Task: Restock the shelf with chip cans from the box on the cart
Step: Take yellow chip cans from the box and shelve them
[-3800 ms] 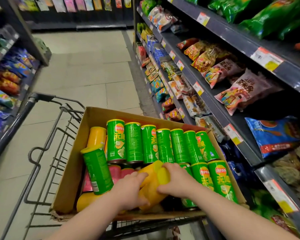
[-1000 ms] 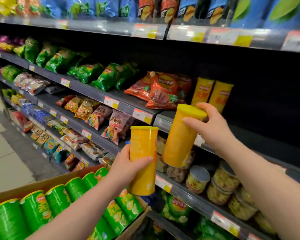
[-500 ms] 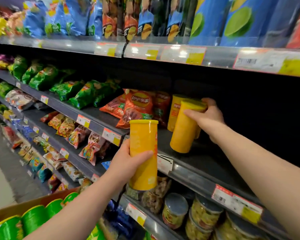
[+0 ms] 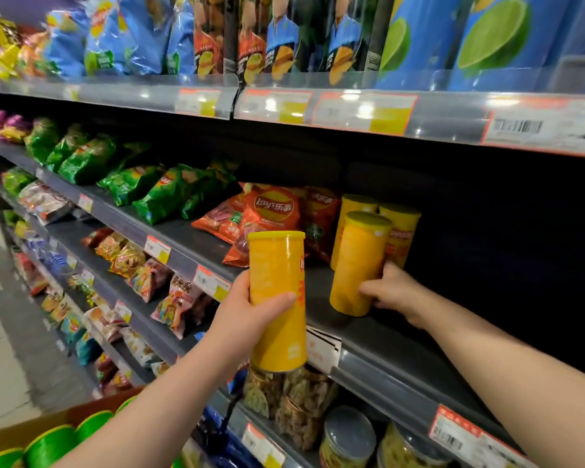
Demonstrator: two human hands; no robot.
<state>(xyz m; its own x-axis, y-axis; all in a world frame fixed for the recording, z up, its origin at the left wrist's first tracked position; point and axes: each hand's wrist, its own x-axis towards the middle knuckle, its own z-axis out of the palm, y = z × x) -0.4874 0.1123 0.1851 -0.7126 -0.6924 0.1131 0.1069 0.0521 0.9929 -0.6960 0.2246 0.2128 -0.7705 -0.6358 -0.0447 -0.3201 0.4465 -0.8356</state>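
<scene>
At the dark middle shelf (image 4: pixel 389 346) much is half seen from where I stand. The cardboard box (image 4: pixel 27 430) shows only a corner at the lower left, and the green can tops (image 4: pixel 51 444) in it are blurred. The right hand (image 4: pixel 390 292) grips the shelved can (image 4: pixel 358 261) low down, with the thumb in front and the fingers curled behind it, mostly hidden. The can's base meets the shelf deck, though I cannot tell whether its full weight is down. It covers much of the two rear cans (image 4: pixel 401 228) standing just behind it.

The left hand (image 4: pixel 250 315) clamps the held can (image 4: pixel 277 298) upright in the air before the shelf lip. Its thumb lies across the front and its fingers go round the far side, unseen. The can hides part of a paper price tag (image 4: pixel 323 349).

All four cans are smooth yellow tubes with flat round lids. Glossy, crinkled red chip bags (image 4: pixel 271 211) lie just left of them. The shelf lip is a clear strip over the tags. Below it sit round lidded jars (image 4: pixel 348 437), too blurred to read.

To the right of the cans the deck runs open and dark to the frame's edge. The upper shelf (image 4: pixel 453 119) hangs well above the lids.
</scene>
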